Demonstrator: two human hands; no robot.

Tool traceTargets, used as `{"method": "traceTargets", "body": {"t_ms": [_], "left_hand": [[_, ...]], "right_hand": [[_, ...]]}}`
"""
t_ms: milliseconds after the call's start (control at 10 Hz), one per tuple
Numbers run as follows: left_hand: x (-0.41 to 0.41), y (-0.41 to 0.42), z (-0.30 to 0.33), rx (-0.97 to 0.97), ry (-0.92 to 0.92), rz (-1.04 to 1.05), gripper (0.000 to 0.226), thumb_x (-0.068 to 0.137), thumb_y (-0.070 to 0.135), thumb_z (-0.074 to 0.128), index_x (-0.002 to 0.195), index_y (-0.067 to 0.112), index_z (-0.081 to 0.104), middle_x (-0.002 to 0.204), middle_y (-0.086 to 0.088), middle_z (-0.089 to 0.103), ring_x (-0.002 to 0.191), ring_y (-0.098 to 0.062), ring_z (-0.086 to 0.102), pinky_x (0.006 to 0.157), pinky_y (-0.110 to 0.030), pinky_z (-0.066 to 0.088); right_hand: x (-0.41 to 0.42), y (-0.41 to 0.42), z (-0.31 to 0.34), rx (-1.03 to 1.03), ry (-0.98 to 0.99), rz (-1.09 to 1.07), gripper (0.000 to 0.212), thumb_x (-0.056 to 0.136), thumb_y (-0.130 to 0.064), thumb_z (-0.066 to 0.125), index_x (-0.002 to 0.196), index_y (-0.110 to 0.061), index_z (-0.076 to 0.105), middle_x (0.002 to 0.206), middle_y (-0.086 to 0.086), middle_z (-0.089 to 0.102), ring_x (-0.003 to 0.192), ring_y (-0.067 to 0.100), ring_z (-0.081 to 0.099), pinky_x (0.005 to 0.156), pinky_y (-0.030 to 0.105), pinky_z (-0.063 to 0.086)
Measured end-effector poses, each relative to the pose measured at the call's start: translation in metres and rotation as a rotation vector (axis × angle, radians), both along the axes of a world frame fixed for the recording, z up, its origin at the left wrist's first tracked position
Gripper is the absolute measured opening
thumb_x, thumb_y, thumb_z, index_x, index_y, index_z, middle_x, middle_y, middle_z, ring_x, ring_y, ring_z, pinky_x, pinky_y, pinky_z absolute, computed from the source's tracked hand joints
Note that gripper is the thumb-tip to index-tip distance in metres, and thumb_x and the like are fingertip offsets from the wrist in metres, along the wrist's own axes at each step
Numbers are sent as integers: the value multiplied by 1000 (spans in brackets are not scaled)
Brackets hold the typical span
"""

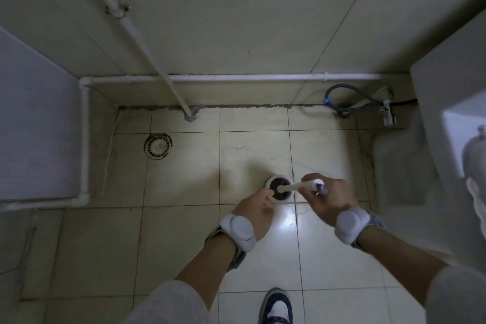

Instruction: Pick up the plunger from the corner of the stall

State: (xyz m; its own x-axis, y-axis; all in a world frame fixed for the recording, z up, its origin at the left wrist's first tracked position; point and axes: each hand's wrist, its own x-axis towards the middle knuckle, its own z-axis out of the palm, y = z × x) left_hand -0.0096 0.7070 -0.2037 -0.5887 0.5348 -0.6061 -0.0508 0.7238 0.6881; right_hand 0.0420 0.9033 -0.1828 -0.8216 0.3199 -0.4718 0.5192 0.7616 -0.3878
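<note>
The plunger (282, 188) has a white shaft and a dark cup with a white rim, seen from above over the tiled floor. My right hand (328, 200) is closed around the top of the shaft, which points toward me. My left hand (256, 208) grips the white rim of the cup on its near left side. Both wrists carry white padded bands.
A round floor drain (158, 146) lies to the left. White pipes (210, 77) run along the back wall and down to the floor. A braided hose with a valve (368, 105) sits at the back right, beside a toilet (447, 139). My shoe (276, 308) is at the bottom.
</note>
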Motion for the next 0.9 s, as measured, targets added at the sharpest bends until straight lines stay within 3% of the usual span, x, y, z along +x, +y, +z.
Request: {"method": "traceTargets", "body": {"t_ms": [100,200,300,400,500,600,700,800,900], "left_hand": [[-2,3,-5,-22,-21,6,38,93,18,45,131,15,48,112,-12,66,99,-30,63,85,-33,51],[-4,1,-13,-15,-57,53,40,92,16,48,131,16,48,107,-7,64,96,-24,61,76,-19,42],[-5,-4,-17,-27,-79,110,36,91,16,49,126,20,51,103,-3,63,86,-16,56,68,-16,39],[-7,-7,-21,-30,-86,98,36,91,18,49,127,21,51,113,-7,64,87,-16,56,68,-17,39],[-9,-4,-21,-29,-76,101,36,91,19,50,127,21,51,114,-5,65,90,-19,59,71,-18,41],[-10,1,-20,-27,-52,100,33,91,18,50,124,22,52,102,1,64,81,-14,57,62,-10,39],[-9,-1,-15,-18,-55,114,29,91,18,52,120,24,54,97,2,63,78,-10,55,62,-9,38],[-11,1,-1,-8,-47,101,30,92,19,52,121,20,55,95,2,61,79,-13,55,63,-13,39],[-18,3,28,-11,-21,75,29,92,23,51,120,21,57,97,2,62,83,-17,58,68,-17,42]], "right_hand": [[-8,36,6,-2,12,-78,14,87,-42,60,87,-29,64,68,-3,68,63,21,65,59,33,55],[-20,76,7,-60,71,-282,15,85,-33,68,88,-19,72,75,7,73,69,27,71,67,42,60],[-31,112,10,-26,49,-368,19,85,-34,69,94,-17,72,76,6,71,67,22,68,63,28,55],[-43,152,11,26,18,-464,28,82,-46,67,83,-18,68,76,6,70,71,25,68,70,32,56],[-52,180,13,31,-70,-506,43,79,-58,61,67,-17,69,70,1,72,69,21,68,61,28,51],[-56,198,9,-76,-14,-615,35,80,-48,67,70,-15,67,73,5,73,67,22,70,63,31,56],[-58,196,6,-263,22,-748,25,83,-33,70,83,-8,67,87,15,73,72,31,73,67,46,62],[-54,195,-6,-323,-35,-854,29,83,-33,66,97,-7,64,95,17,69,77,35,70,66,47,61],[-54,161,9,-390,-81,-1003,22,86,-33,62,76,-14,60,73,9,65,49,23,64,47,30,53]]}}
